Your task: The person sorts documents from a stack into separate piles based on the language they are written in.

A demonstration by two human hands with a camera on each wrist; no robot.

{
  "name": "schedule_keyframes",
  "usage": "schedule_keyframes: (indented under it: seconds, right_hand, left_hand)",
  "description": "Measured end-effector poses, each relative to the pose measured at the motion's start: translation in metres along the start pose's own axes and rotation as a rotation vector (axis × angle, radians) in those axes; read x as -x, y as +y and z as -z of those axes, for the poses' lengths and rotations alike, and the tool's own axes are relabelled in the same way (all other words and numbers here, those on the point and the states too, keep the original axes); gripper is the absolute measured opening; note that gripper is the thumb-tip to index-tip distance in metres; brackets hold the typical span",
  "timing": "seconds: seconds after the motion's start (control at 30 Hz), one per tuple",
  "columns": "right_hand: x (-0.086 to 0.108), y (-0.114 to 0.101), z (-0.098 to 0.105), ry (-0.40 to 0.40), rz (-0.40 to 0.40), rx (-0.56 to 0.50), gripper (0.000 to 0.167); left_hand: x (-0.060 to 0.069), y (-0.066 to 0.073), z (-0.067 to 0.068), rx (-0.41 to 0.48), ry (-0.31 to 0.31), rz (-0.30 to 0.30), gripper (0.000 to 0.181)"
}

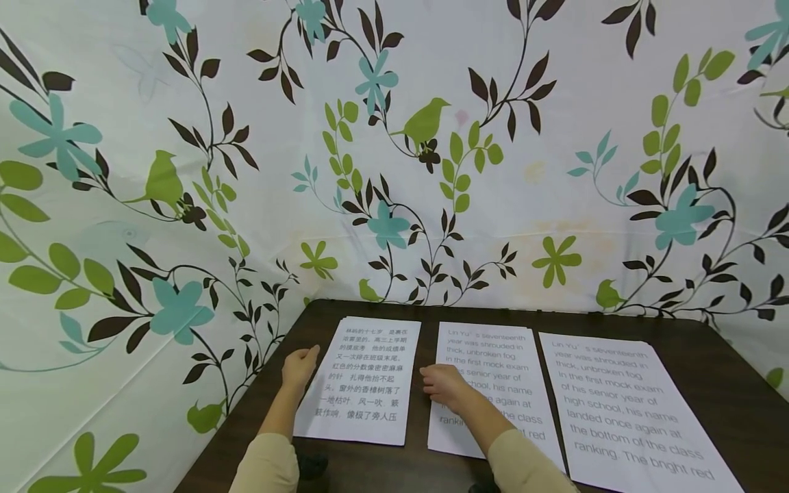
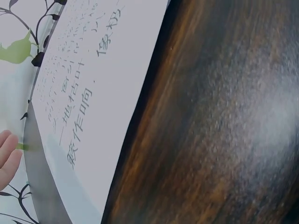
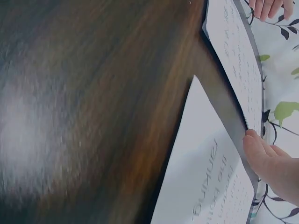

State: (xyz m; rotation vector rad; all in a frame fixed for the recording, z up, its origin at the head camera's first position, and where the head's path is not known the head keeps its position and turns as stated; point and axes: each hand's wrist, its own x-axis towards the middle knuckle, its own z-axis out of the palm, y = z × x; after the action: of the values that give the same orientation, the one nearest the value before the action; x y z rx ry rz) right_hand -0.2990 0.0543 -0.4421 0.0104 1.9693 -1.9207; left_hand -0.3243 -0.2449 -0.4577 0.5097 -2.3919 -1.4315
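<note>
A white sheet printed with Chinese characters (image 1: pixel 360 380) lies on the dark wooden table at the left. My left hand (image 1: pixel 298 370) is at that sheet's left edge, holding nothing. In the left wrist view, only the fingertips (image 2: pixel 8 156) show, straight and relaxed. To the right lies a middle sheet with English text (image 1: pixel 493 356). Loosely bent, my right hand (image 1: pixel 445 385) hovers over its left edge near the gap between the two sheets, with nothing in its grasp. Whether either hand touches paper, I cannot tell. The right forearm hides part of the English lines.
A third sheet, also in English (image 1: pixel 622 411), lies at the right with the same opening words. Beneath the sheets is the dark brown table (image 1: pixel 364 472). Behind and to the left hangs a white cloth (image 1: pixel 246 205) patterned with leaves, flowers and birds.
</note>
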Motion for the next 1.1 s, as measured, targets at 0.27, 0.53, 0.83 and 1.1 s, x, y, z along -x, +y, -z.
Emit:
schedule_keyframes:
  seconds: [0.27,0.53,0.83,1.1]
  right_hand:
    - [0.006,-0.006,0.020,0.051,0.025,-0.029,0.050]
    - [0.009,-0.009,0.045,0.103,0.025,-0.005,0.050]
    - [0.016,-0.011,0.078,0.173,0.014,0.050,0.050]
    - [0.021,-0.016,0.108,0.207,-0.005,0.077,0.056]
  left_hand:
    - [-0.054,-0.052,-0.041,0.051,-0.031,-0.010,0.068]
    - [-0.025,-0.013,-0.046,0.107,-0.131,-0.009,0.064]
    - [0.016,0.037,-0.053,0.180,-0.187,0.051,0.054]
    - [0.033,0.060,-0.061,0.218,-0.249,0.033,0.057]
